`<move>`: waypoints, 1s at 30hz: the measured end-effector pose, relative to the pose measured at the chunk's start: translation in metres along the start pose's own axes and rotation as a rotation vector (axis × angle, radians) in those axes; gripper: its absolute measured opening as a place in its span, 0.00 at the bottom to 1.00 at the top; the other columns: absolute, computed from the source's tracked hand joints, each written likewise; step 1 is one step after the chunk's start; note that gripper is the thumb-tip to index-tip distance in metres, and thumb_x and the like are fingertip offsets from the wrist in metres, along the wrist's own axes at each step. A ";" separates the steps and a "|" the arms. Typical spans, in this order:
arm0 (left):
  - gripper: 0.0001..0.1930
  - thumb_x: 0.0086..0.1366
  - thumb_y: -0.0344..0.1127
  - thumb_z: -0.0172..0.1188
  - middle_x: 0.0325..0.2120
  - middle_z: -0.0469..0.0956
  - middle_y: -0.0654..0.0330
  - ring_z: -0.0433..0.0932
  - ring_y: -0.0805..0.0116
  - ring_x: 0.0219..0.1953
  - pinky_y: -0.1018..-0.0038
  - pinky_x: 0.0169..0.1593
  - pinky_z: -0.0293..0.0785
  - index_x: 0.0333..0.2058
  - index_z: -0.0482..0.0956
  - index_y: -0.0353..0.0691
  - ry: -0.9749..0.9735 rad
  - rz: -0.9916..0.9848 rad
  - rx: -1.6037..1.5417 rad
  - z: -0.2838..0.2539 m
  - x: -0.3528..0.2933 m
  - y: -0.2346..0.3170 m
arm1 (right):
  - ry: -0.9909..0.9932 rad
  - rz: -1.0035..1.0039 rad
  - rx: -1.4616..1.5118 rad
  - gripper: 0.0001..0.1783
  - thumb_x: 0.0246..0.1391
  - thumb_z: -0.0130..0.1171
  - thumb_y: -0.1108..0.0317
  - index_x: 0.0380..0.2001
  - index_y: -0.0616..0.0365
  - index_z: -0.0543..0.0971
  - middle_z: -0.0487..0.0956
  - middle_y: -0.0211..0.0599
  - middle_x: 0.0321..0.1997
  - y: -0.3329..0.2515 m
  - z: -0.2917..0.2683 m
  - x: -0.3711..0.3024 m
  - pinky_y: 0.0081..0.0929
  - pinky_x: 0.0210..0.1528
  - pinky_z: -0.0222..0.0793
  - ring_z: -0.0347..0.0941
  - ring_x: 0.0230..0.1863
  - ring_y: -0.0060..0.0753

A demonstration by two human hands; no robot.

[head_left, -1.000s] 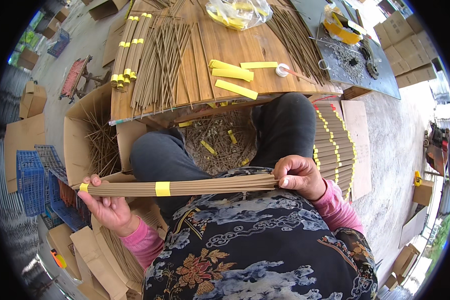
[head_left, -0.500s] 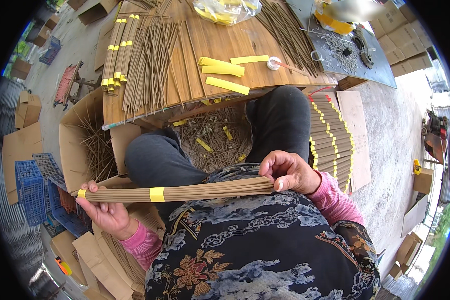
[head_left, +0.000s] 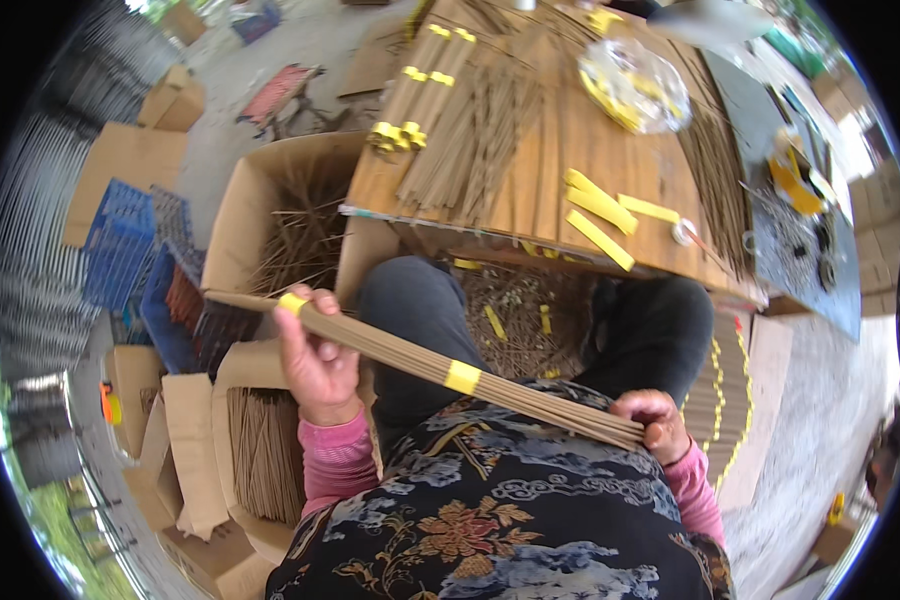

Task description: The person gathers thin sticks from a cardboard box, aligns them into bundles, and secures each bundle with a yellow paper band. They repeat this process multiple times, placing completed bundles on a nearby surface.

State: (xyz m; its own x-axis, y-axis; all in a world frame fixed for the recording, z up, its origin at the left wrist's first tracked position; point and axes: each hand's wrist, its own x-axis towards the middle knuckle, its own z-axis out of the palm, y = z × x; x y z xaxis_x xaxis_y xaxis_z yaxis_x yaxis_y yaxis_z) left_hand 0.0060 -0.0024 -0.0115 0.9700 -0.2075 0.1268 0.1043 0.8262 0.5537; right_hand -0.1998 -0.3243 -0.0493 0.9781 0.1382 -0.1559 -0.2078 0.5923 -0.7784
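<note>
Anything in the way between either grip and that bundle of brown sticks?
Nothing visible. The left grip already holds the brown stick bundle near its end band, and the right grip holds the other end. The yellow middle band sits clear of both.

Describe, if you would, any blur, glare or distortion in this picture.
In the head view, the loose sticks on the table look smeared; in the head view, the bundle reads somewhat clearer; in the head view, the floor at right is pale and bright, and fisheye distortion bends edges near the dark rim.
</note>
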 end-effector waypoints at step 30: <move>0.13 0.66 0.44 0.44 0.31 0.72 0.54 0.62 0.82 0.14 0.89 0.14 0.61 0.46 0.66 0.50 0.039 0.147 0.074 -0.012 -0.007 -0.002 | -0.034 0.009 0.037 0.28 0.41 0.65 0.52 0.37 0.66 0.76 0.76 0.42 0.38 0.011 -0.011 0.007 0.27 0.43 0.66 0.72 0.38 0.30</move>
State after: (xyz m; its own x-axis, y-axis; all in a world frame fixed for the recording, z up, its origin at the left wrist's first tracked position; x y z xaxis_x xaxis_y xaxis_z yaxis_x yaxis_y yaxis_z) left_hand 0.0018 0.0039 -0.0234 0.9815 -0.0659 0.1796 -0.0540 0.8051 0.5907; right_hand -0.1946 -0.3256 -0.0654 0.9752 0.1703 -0.1413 -0.2175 0.6196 -0.7542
